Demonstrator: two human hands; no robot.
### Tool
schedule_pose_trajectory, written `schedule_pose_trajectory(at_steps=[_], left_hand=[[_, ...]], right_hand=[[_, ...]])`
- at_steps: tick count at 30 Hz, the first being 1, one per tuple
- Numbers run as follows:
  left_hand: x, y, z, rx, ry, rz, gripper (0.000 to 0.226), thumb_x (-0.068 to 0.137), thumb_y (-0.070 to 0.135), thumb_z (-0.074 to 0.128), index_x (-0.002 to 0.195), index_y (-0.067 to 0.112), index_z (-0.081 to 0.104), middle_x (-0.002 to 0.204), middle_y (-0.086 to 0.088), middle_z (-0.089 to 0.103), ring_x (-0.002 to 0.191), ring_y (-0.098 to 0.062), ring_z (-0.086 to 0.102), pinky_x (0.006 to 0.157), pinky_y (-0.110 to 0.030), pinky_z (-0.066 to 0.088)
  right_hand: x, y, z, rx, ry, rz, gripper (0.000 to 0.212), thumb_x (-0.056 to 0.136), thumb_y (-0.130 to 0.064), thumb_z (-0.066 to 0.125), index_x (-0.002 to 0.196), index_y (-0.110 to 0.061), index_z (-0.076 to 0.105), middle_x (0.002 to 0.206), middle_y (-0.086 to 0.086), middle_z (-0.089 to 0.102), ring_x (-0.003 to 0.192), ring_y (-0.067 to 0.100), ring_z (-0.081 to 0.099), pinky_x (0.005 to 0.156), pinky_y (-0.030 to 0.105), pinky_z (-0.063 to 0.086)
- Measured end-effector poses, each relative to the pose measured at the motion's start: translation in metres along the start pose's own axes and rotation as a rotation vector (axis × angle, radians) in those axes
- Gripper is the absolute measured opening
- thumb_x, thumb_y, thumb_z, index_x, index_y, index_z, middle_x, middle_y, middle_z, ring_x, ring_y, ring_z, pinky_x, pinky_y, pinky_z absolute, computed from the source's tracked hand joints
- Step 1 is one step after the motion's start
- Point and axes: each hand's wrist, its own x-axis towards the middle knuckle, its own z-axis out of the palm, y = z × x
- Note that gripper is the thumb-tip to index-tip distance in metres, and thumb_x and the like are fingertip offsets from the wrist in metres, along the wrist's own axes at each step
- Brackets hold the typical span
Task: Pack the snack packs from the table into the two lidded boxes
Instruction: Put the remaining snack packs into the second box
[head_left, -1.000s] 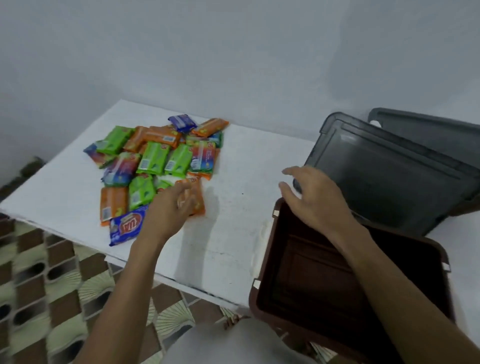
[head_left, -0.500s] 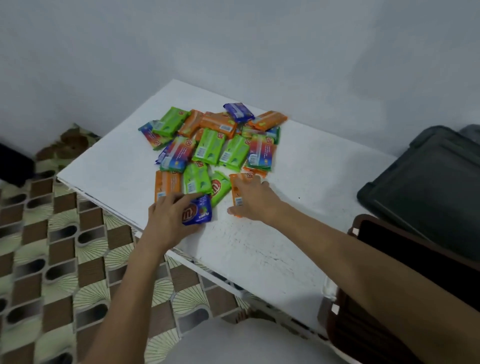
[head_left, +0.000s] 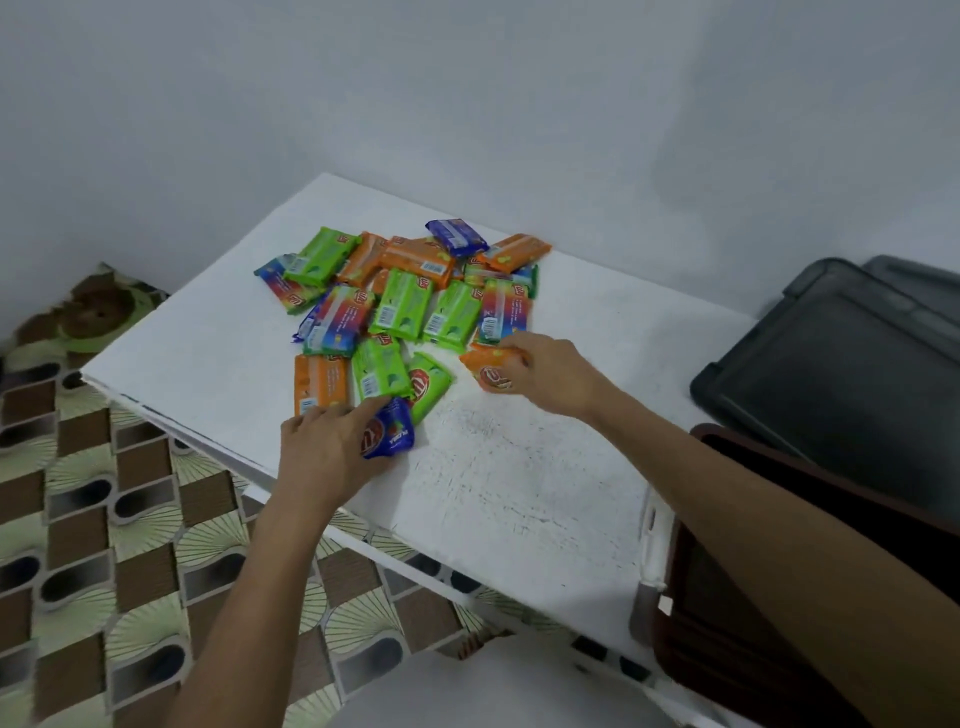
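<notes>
The left hand (head_left: 332, 447) curls round a blue pack (head_left: 390, 432), the right hand (head_left: 553, 374) round an orange pack (head_left: 492, 373): nearest first, probably to load the brown box (head_left: 691, 649) 2 at once.

Left grip (head_left: 324, 449) curled round blue pack (head_left: 392, 431); right grip (head_left: 553, 374), orange pack (head_left: 488, 370).

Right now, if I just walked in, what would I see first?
A bright heap of snack packs, green, orange and blue, in the middle of the white table. The left hand grips a blue pack at the heap's near edge, and the right hand grips an orange pack on its right. A brown box stands open at the right.
</notes>
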Motion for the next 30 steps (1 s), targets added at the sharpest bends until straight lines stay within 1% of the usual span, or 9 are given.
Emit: schedule_pose_trajectory(at_steps=[2,5,8,13,15,19,24,28,30], left_hand=[[-0.001,0.001,-0.004,-0.015,0.004,-0.009,0.076,0.079,0.067,0.061,0.144,0.037,0.034,0.120,-0.001,0.063,0.107,-0.026,0.060,0.084,-0.037,0.045],[-0.004,0.010,-0.015,-0.110,0.000,0.003,0.079,0.074,0.074,0.059,0.141,0.040,0.034,0.120,0.001,0.064,0.101,-0.023,0.063,0.073,-0.034,0.052],[-0.005,0.029,-0.029,-0.378,-0.004,0.088,0.082,0.070,0.070,0.066,0.140,0.041,0.035,0.118,0.001,0.063,0.098,-0.019,0.064,0.067,-0.028,0.053],[-0.006,0.091,-0.056,-0.884,-0.032,0.219,0.073,0.071,0.058,0.066,0.137,0.048,0.037,0.104,0.021,0.058,0.084,0.008,0.061,0.063,-0.008,0.048],[-0.008,0.118,-0.062,-1.069,-0.025,0.262,0.059,0.077,0.050,0.065,0.132,0.046,0.045,0.102,0.028,0.058,0.086,0.008,0.061,0.069,-0.011,0.051],[-0.008,0.167,-0.068,-1.259,-0.090,0.231,0.033,0.077,0.047,0.065,0.108,0.046,0.056,0.098,0.014,0.064,0.082,-0.003,0.066,0.062,-0.026,0.057],[-0.008,0.211,-0.062,-1.462,-0.220,0.083,0.029,0.094,0.032,0.057,0.120,0.020,0.056,0.096,0.002,0.066,0.079,-0.007,0.068,0.060,-0.034,0.059],[-0.007,0.230,-0.053,-1.613,-0.292,-0.016,0.028,0.097,0.030,0.054,0.124,0.023,0.057,0.100,0.002,0.064,0.088,-0.012,0.064,0.062,-0.033,0.055],[-0.009,0.239,-0.051,-1.668,-0.301,-0.026,0.026,0.099,0.025,0.052,0.124,0.030,0.058,0.103,0.005,0.065,0.088,-0.010,0.065,0.062,-0.032,0.057]], right_hand=[[-0.011,0.009,-0.013,0.166,0.039,0.021,0.030,0.099,-0.026,0.046,0.127,-0.018,0.055,0.123,0.007,0.061,0.093,0.021,0.064,0.069,0.029,0.056],[-0.039,0.022,-0.032,0.325,0.063,-0.010,0.025,0.098,-0.018,0.050,0.122,-0.019,0.057,0.112,0.000,0.062,0.083,0.014,0.065,0.055,0.018,0.052],[-0.074,0.035,-0.051,0.361,0.142,-0.046,0.027,0.095,-0.013,0.055,0.118,-0.027,0.057,0.108,-0.006,0.064,0.080,0.016,0.069,0.061,0.022,0.056],[-0.145,0.059,-0.073,0.465,0.308,-0.058,0.032,0.095,-0.008,0.057,0.122,-0.025,0.056,0.108,-0.007,0.064,0.084,0.016,0.069,0.069,0.029,0.060],[-0.169,0.072,-0.078,0.500,0.367,-0.069,0.030,0.095,-0.006,0.057,0.121,-0.021,0.056,0.107,0.000,0.064,0.078,0.014,0.070,0.065,0.027,0.059],[-0.213,0.105,-0.081,0.529,0.441,-0.056,0.027,0.096,-0.007,0.054,0.119,-0.021,0.054,0.110,0.006,0.064,0.081,0.021,0.071,0.068,0.028,0.058],[-0.254,0.135,-0.084,0.600,0.522,0.006,0.025,0.097,-0.008,0.052,0.120,-0.016,0.057,0.101,0.009,0.066,0.071,0.024,0.071,0.066,0.026,0.058],[-0.262,0.156,-0.078,0.667,0.471,0.089,0.023,0.096,-0.010,0.054,0.118,-0.017,0.061,0.091,0.009,0.068,0.061,0.025,0.067,0.062,0.041,0.056],[-0.255,0.163,-0.069,0.684,0.417,0.127,0.023,0.096,-0.011,0.056,0.117,-0.019,0.062,0.093,0.009,0.067,0.058,0.024,0.064,0.061,0.041,0.055]])
